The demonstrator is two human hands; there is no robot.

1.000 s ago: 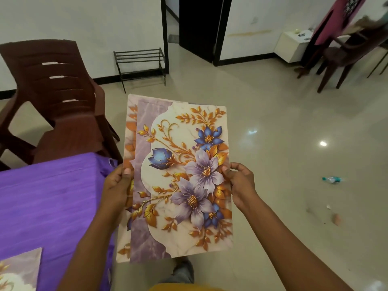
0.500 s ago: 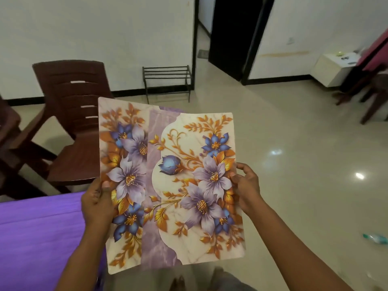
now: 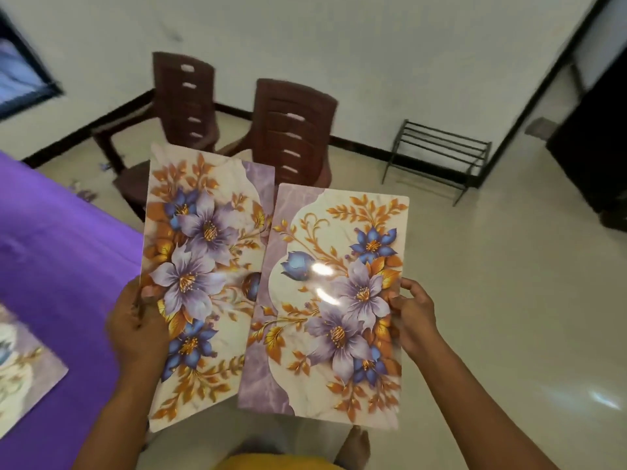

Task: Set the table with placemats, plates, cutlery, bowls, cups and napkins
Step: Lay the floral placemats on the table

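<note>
Since half a second ago the two placemats have slid further apart. In the head view, the left hand [image 3: 137, 329] pinches the left placemat [image 3: 200, 276] at its outer edge; the right hand [image 3: 412, 317] pinches the right placemat [image 3: 334, 307], which overlaps it. A laid placemat [image 3: 23, 368] rests on the purple table [image 3: 61, 252], left of the left hand. Best to separate them fully, then lay one flat and square.
</note>
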